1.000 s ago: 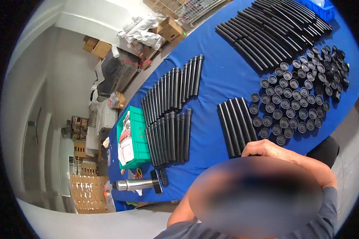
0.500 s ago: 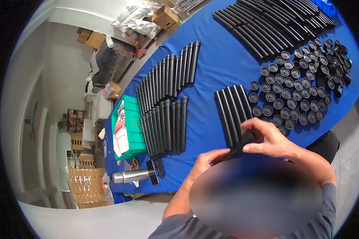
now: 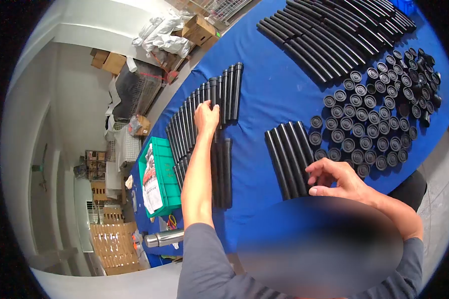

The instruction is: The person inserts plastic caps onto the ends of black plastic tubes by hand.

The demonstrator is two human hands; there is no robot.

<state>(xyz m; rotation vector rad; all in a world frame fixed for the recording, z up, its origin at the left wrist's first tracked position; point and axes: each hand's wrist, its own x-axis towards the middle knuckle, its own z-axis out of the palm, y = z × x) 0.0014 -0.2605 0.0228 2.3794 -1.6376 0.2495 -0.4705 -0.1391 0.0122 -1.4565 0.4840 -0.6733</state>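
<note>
My left hand (image 3: 207,117) is closed round a black capped tube (image 3: 214,89) at the row of capped tubes (image 3: 187,119) on the left of the table. The cap end sticks out above my fingers, and the hand and forearm hide part of the row. On the right, my right hand (image 3: 340,180) hovers with thumb and fingers curled but apart, nothing visible between them. It is beside the lower end of a small group of plain black tubes (image 3: 287,159). Many round black caps (image 3: 365,115) stand just beyond it.
A long stack of black tubes (image 3: 324,42) lies at the far side of the blue tablecloth (image 3: 254,99). A green crate (image 3: 165,174) holding papers stands at the left edge, with a steel flask (image 3: 163,238) near it. A blurred oval covers the bottom centre.
My left hand has left my right hand and reached up and left to the capped tubes with a tube. The right hand stays near the plain tubes, its fingers now apart.
</note>
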